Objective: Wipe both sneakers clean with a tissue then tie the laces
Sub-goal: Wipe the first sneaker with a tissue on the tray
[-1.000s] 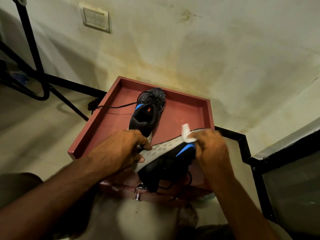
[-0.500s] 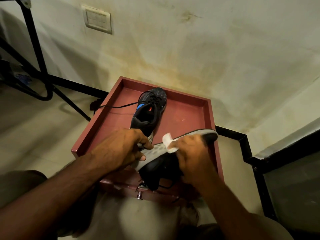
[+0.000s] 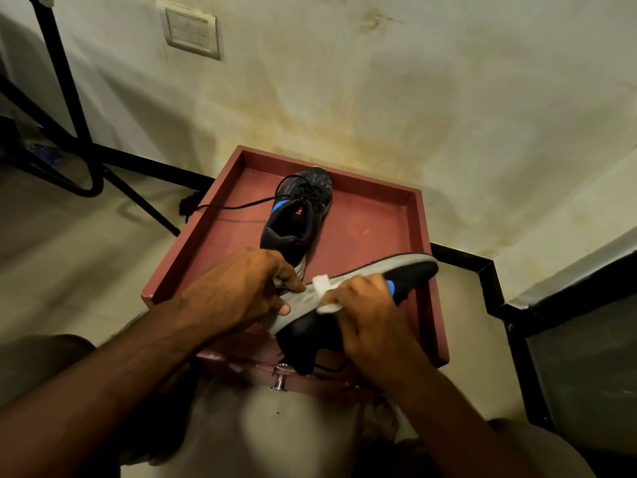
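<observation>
White tissue (image 3: 324,294) is pinched in the right hand (image 3: 368,315) against the tilted sneaker's grey sole (image 3: 362,276); the left hand (image 3: 241,288) grips its heel. Beyond, the second sneaker (image 3: 296,215) stands on the red tray (image 3: 422,236), with bare tray floor to its right.

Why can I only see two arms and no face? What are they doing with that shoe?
The camera sits on the person's head and looks down, so you see only their arms, just as you see your own. The left hand grips one sneaker, tipped on its side so its grey sole faces up. The right hand pinches a white tissue against that sole to wipe it. The other sneaker stands on a red tray-topped table, and its black lace trails loose over the edge. Behind is a stained wall with a switch plate.
</observation>
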The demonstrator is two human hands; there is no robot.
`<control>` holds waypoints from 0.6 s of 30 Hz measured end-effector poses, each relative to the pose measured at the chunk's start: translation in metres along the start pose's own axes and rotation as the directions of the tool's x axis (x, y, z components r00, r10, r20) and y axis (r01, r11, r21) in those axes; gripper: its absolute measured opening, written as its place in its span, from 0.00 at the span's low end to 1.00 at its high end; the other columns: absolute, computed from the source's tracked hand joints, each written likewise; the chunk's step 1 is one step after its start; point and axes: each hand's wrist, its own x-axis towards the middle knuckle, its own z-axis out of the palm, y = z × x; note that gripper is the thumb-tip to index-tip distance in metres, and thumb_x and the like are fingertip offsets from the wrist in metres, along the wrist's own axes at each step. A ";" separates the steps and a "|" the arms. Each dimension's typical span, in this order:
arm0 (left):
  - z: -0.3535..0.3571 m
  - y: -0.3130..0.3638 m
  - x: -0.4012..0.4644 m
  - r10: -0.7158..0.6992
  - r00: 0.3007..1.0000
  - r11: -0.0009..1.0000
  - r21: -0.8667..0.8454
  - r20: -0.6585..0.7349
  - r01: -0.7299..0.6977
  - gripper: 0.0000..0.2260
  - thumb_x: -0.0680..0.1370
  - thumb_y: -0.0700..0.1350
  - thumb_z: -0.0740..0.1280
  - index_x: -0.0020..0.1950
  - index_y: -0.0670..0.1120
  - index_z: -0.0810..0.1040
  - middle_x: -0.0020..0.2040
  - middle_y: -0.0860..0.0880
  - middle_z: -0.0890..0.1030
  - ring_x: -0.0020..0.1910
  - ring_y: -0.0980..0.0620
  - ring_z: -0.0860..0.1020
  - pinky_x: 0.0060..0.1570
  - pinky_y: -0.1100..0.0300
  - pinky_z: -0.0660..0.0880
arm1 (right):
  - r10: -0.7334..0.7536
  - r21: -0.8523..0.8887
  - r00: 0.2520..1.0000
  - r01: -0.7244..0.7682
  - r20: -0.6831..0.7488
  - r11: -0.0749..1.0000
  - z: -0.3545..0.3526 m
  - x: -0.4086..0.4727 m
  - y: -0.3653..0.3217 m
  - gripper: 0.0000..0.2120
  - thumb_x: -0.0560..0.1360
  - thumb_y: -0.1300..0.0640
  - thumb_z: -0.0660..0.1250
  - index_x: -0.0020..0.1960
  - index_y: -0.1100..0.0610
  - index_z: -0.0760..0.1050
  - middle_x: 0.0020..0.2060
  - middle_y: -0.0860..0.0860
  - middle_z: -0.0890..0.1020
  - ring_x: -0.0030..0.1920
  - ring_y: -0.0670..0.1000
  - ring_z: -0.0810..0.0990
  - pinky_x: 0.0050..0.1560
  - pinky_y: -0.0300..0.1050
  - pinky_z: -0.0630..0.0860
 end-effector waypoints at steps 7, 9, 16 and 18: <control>-0.002 0.002 -0.002 -0.006 1.000 1.000 0.018 -0.010 0.007 0.18 0.73 0.47 0.78 0.61 0.60 0.83 0.57 0.61 0.81 0.49 0.61 0.82 0.54 0.64 0.78 | -0.076 -0.126 0.997 0.077 0.017 0.989 -0.010 0.005 0.027 0.14 0.72 0.67 0.68 0.53 0.53 0.84 0.48 0.51 0.82 0.51 0.54 0.76 0.52 0.48 0.71; -0.003 0.002 -0.004 0.008 0.999 1.000 0.022 -0.032 -0.007 0.18 0.74 0.47 0.77 0.63 0.59 0.83 0.59 0.60 0.80 0.53 0.60 0.81 0.56 0.64 0.77 | 0.166 -0.187 0.981 -0.182 -0.100 0.965 -0.028 0.009 0.062 0.14 0.73 0.67 0.68 0.52 0.53 0.85 0.48 0.51 0.81 0.50 0.55 0.76 0.51 0.46 0.69; 0.019 0.018 -0.004 0.342 0.936 0.921 0.225 -0.083 -0.317 0.16 0.77 0.46 0.65 0.64 0.49 0.82 0.62 0.53 0.82 0.60 0.55 0.77 0.61 0.62 0.73 | 0.109 0.107 0.993 -0.105 -0.034 0.989 -0.011 0.000 0.017 0.08 0.76 0.55 0.69 0.52 0.56 0.84 0.49 0.50 0.81 0.50 0.50 0.79 0.54 0.44 0.78; 0.023 0.025 -0.005 0.337 0.938 0.918 0.249 -0.077 -0.310 0.17 0.77 0.49 0.61 0.61 0.50 0.83 0.60 0.54 0.83 0.59 0.56 0.77 0.61 0.62 0.73 | 0.052 0.133 0.998 -0.049 -0.021 0.990 -0.005 0.000 0.008 0.08 0.78 0.52 0.71 0.52 0.56 0.83 0.48 0.49 0.81 0.50 0.48 0.79 0.54 0.41 0.77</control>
